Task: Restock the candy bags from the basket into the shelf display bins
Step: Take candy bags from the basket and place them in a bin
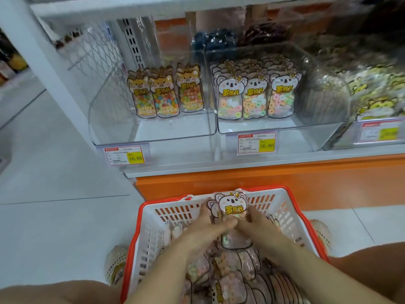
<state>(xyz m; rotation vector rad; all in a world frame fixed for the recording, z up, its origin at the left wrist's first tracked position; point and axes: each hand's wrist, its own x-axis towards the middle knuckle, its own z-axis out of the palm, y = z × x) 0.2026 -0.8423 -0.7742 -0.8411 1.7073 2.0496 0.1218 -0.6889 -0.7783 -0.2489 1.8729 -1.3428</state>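
A white basket [291, 207] with a red rim sits on the floor between my knees, full of candy bags [232, 279]. Both hands hold a small stack of koala candy bags [231, 204] upright above the basket's far end. My left hand [206, 227] grips the stack from the left and my right hand [258, 224] grips it from the right. On the shelf, a clear bin [282, 126] holds koala bags [255, 98] with ring candies. The clear bin [153, 132] to its left holds fox bags [166, 93].
An orange shelf base [285, 183] stands just behind the basket. Price tags [256, 143] hang on the bin fronts. A third bin [377, 93] with yellow bags is at the right. White tiled floor [54, 194] stretches to the left. A white shelf post [39, 51] rises at upper left.
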